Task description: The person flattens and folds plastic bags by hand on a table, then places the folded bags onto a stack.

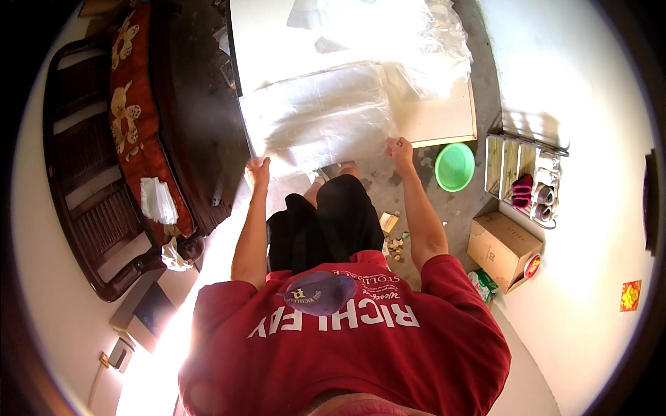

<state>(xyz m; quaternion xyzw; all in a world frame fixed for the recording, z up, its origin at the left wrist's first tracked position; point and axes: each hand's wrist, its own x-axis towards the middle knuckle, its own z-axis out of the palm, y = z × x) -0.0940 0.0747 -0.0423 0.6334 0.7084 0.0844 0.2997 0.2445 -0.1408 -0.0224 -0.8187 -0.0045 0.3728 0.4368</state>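
A clear plastic sheet [326,114], perhaps a large flat bag, lies partly on the pale table and hangs over its near edge. My left hand [257,170] is closed on its near left corner. At the near right corner, my right hand [398,150] pinches the plastic. Between the two hands the near edge is stretched out. Beyond it, more crumpled clear plastic [433,55] is heaped on the table, washed out by bright light.
The table [438,119] ends just ahead of my legs. A green basin [455,167] stands on the floor at right, near a shoe rack [510,166] and a cardboard box [503,243]. A dark wooden bench [94,156] with a red cover [142,132] is at left.
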